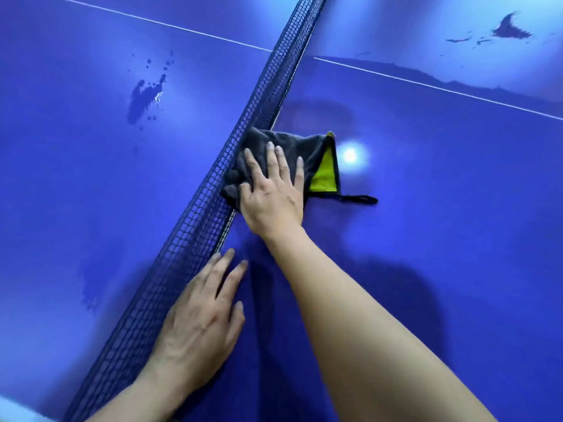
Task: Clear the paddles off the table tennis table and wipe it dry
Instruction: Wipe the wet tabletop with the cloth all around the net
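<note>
Pressing dark cloth [313,147] against net [195,226] with flat, spread right hand [271,193]. Resting left hand [198,324] open on table [426,223] beside net, nothing held. Puddle [143,99] beyond net.

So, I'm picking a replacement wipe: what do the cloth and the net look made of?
Cloth: looks like plush microfibre, dark grey with a yellow-green face, fuzzy matte nap.
Net: dark square mesh, probably plastic or coated wire; cannot tell which.

Right hand [271,193] reaches forward, fingers [255,169] spread flat (palm down) — left hand [198,324] likewise flat.
</note>
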`<state>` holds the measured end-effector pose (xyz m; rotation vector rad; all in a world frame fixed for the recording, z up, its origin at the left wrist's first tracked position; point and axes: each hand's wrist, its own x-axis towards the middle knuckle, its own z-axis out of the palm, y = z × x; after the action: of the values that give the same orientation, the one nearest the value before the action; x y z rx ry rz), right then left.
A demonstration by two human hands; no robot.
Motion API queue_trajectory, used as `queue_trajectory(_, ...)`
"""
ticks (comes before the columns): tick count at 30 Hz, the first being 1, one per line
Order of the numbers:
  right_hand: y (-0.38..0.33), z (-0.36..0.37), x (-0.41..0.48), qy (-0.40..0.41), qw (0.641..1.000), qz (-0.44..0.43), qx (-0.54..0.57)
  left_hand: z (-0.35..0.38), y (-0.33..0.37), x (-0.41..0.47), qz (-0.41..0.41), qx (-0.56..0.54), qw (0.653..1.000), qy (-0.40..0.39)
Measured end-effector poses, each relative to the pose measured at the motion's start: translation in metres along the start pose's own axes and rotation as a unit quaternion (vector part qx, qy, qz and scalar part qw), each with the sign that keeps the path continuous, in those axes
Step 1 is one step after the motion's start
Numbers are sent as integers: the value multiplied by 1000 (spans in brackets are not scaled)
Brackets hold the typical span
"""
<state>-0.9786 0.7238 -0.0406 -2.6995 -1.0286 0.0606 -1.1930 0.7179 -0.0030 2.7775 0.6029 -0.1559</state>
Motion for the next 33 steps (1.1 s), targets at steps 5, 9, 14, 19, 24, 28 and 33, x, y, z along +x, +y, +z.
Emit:
queue_trajectory(5,35,-10,-23,3,999,-18,28,6,-1,-41,-41,24,999,-8)
queue_trajectory(9,123,-32,-71,47,993,101,25,17,10,-54,-65,27,998,4)
queue_trajectory(14,228,-73,-146,80,958,276,0,22,15,-53,-86,27,996,-24)
queue_trajectory(19,219,-81,-163,80,929,360,3,21,13,-54,-75,33,996,-41)
queue_trajectory(24,91,-43,-130,27,974,222,-17,11,7,-58,-51,35,995,-77)
queue_trajectory(28,-42,-10,-124,-27,998,48,-10,-5,3,-102,3,130,987,-96)
queue_trajectory(33,-50,-10,-159,-50,999,-14,4,-16,-11,-159,9,233,960,-153)
